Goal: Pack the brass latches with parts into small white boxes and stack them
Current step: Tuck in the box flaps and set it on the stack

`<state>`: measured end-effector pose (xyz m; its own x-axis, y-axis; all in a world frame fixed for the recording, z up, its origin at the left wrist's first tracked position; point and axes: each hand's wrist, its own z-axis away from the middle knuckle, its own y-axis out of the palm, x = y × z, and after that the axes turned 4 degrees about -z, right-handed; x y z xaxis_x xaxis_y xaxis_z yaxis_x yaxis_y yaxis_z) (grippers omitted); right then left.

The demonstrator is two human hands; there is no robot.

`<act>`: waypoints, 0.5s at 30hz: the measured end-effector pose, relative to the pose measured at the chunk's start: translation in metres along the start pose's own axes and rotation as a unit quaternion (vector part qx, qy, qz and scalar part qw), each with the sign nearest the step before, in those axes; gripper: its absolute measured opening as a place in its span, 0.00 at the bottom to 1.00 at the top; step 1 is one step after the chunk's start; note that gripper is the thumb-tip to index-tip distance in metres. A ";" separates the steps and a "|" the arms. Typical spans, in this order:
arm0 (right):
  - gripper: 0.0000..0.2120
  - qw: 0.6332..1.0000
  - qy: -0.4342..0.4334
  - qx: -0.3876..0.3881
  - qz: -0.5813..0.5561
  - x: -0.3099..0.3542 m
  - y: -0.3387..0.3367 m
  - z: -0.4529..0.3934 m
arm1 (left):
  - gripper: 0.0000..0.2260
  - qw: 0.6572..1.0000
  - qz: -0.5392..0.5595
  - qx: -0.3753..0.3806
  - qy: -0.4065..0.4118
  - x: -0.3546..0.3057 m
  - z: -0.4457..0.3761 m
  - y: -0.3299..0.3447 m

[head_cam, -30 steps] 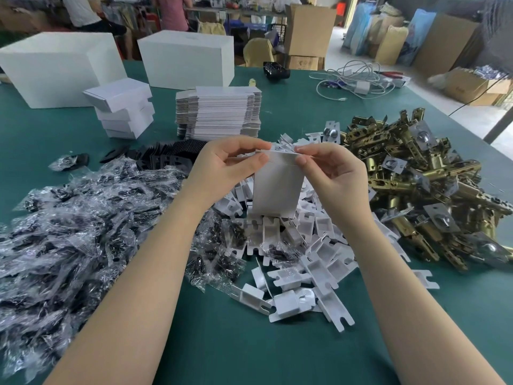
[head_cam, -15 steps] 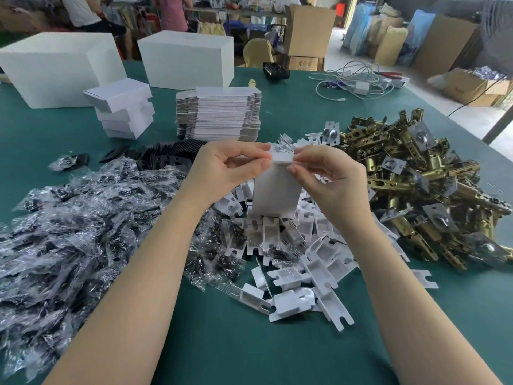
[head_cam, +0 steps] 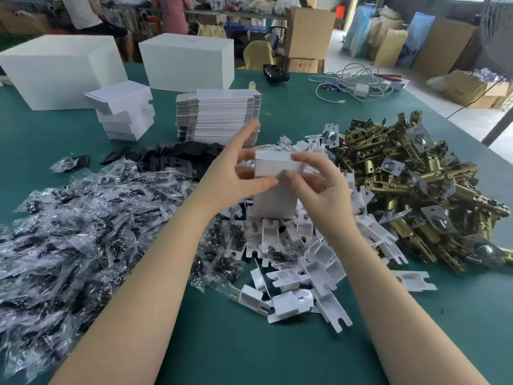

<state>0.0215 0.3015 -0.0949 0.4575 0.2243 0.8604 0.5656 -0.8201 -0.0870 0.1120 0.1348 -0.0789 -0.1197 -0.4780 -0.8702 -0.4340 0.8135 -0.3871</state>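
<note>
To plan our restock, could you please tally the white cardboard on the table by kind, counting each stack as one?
Large white boxes: 2
Stack of flat box blanks: 1
Stack of small closed boxes: 1
Small white box, held by the left hand and right hand: 1
Total: 5

A green table [head_cam: 249, 357] carries a tangle of white cables [head_cam: 352, 84] at its far right, with a small black object [head_cam: 276, 73] near the far edge; brown cardboard boxes [head_cam: 309, 31] stand behind it; two people [head_cam: 172, 12] are at a cluttered bench beyond; a fan [head_cam: 497, 31] shows at upper right
</note>
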 end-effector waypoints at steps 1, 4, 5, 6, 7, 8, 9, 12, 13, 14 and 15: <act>0.20 0.999 0.030 0.014 -0.015 -0.002 0.003 0.003 | 0.33 0.999 -0.022 0.027 -0.032 0.002 0.000 -0.001; 0.31 0.998 0.034 0.038 0.043 -0.007 0.008 0.010 | 0.25 0.973 -0.151 0.142 -0.098 0.008 0.000 0.001; 0.32 0.997 0.023 0.037 0.056 -0.008 0.009 0.010 | 0.25 0.969 -0.163 0.154 -0.103 0.009 0.000 0.002; 0.33 0.998 0.017 0.034 0.059 -0.009 0.009 0.011 | 0.26 0.969 -0.165 0.152 -0.102 0.009 0.000 0.003; 0.33 0.998 0.013 0.028 0.056 -0.009 0.009 0.011 | 0.27 0.970 -0.167 0.146 -0.096 0.009 -0.001 0.003; 0.32 0.999 0.012 0.019 0.047 -0.009 0.009 0.012 | 0.27 0.971 -0.171 0.139 -0.091 0.008 -0.001 0.004; 0.31 0.999 0.016 0.006 0.030 -0.008 0.009 0.012 | 0.27 0.974 -0.165 0.129 -0.090 0.007 -0.001 0.003; 0.28 0.996 0.033 -0.066 -0.047 -0.002 0.009 0.008 | 0.24 0.990 -0.054 0.079 -0.101 0.000 -0.001 0.003; 0.26 0.992 0.036 -0.097 -0.069 -0.001 0.008 0.006 | 0.23 0.993 0.018 0.048 -0.109 -0.003 -0.001 0.003; 0.25 0.988 0.039 -0.124 -0.087 0.000 0.008 0.005 | 0.22 0.987 0.100 0.010 -0.124 -0.006 -0.001 0.006; 0.23 0.983 0.046 -0.146 -0.103 0.000 0.007 0.004 | 0.21 0.974 0.172 -0.030 -0.145 -0.009 -0.001 0.010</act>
<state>0.0286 0.2977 -0.0971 0.2820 0.3631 0.8880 0.4124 -0.8816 0.2295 0.1076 0.1465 -0.0750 -0.0141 -0.0611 -0.9980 -0.4645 0.8843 -0.0476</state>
